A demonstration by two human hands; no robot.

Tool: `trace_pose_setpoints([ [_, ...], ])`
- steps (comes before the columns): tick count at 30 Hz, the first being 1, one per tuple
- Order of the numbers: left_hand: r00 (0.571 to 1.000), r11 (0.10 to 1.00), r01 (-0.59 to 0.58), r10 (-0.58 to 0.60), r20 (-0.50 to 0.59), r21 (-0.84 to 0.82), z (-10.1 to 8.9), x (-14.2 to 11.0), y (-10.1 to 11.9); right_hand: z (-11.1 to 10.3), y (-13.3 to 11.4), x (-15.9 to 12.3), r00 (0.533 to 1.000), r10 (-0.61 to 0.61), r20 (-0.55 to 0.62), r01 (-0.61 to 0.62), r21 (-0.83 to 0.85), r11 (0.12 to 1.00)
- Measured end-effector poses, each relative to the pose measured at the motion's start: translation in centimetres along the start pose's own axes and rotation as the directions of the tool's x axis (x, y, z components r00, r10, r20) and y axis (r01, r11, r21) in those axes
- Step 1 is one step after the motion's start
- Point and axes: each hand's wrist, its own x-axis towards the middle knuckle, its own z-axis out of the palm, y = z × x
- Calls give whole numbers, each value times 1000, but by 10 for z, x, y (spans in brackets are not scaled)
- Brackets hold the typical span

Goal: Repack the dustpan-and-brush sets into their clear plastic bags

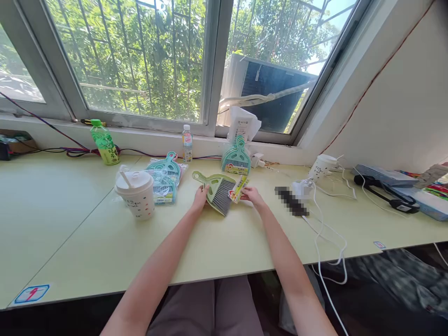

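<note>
My left hand grips a green mini dustpan and brush set near its handle side, just over the table. The set's grey bristles face right and toward me. My right hand pinches a yellow printed cardboard label at the bristle end; whether the label is still joined to the set I cannot tell. Behind them a similar teal set stands upright against the wall below the window. To the left lie several wrapped teal sets in clear plastic.
A lidded white cup stands at left, with a green bottle and a small clear bottle behind. On the right are another cup, white cables, a pixelated dark object and a black headset.
</note>
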Motion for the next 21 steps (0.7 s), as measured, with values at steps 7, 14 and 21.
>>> trace_pose_setpoints([
  [7,997,981,-77,77,7,180,-9,7,-7,-73,4,6,810,-23,-586,-153,-249,956],
  [14,995,836,-98,65,79,539,-6,-3,-3,1,-5,-22,742,-629,-233,226,-796,561],
  [21,987,588,-160,104,123,792,4,-26,3,87,2,-50,765,-568,305,524,-807,273],
])
